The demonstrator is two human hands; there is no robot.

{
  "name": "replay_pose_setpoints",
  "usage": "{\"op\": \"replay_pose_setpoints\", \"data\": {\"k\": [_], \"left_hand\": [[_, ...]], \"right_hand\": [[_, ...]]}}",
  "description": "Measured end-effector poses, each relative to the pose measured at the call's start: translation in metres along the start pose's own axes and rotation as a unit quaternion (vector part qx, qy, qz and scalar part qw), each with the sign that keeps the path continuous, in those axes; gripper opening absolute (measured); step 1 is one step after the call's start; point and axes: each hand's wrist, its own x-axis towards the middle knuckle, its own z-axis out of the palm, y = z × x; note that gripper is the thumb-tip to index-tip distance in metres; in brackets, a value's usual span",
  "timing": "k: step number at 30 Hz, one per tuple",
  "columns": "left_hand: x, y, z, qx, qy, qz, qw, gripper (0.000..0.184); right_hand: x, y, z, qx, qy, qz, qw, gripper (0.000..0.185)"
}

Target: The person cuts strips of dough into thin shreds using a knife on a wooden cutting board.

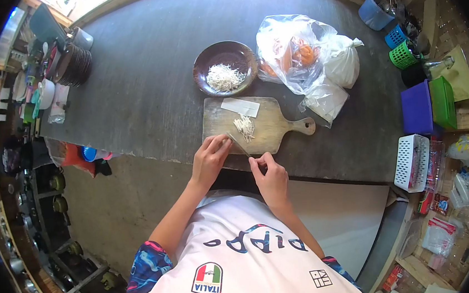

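Note:
A knife [238, 144] with a thin blade spans the gap between my hands at the near edge of the wooden cutting board [270, 135]. My right hand [271, 178] is closed around its handle end, mostly hiding the handle. At the blade's far end the fingers of my left hand [211, 157] are pinched together on it. On the board lie a small pile of thin white strips [244, 128] and a flat white rectangular slab [240, 107]. Just beyond the board, a dark round bowl [201, 74] contains more white shreds [225, 78].
Clear plastic bags [299, 51] with orange contents, plus a white tied bag [342, 59], stand right of the bowl on the dark table [143, 59]. Stacked dark plates [74, 65] sit at the left. Baskets, including a white one [412, 163], line the right side.

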Motion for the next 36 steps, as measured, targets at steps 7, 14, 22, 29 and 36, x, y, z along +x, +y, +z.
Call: {"op": "replay_pose_setpoints", "data": {"k": [7,14,22,29,36], "left_hand": [[0.000,0.000,-0.001,-0.016,0.005,-0.011,1.000,0.026],[-0.002,-0.001,0.002,-0.023,0.024,-0.012,0.999,0.023],[-0.002,-0.002,0.002,-0.032,0.023,-0.015,0.999,0.026],[-0.003,-0.002,0.004,-0.036,0.035,-0.021,0.999,0.026],[-0.004,0.000,0.004,-0.036,0.035,-0.020,0.999,0.025]], "right_hand": [[0.000,0.002,0.007,-0.012,0.009,0.001,1.000,0.032],[-0.003,-0.001,0.003,0.002,0.005,0.038,0.999,0.036],[-0.007,-0.002,0.013,0.013,0.060,0.010,0.998,0.037],[-0.008,0.012,0.010,0.047,0.044,0.066,0.996,0.039],[-0.013,-0.003,0.006,-0.010,0.048,0.066,0.997,0.040]]}}
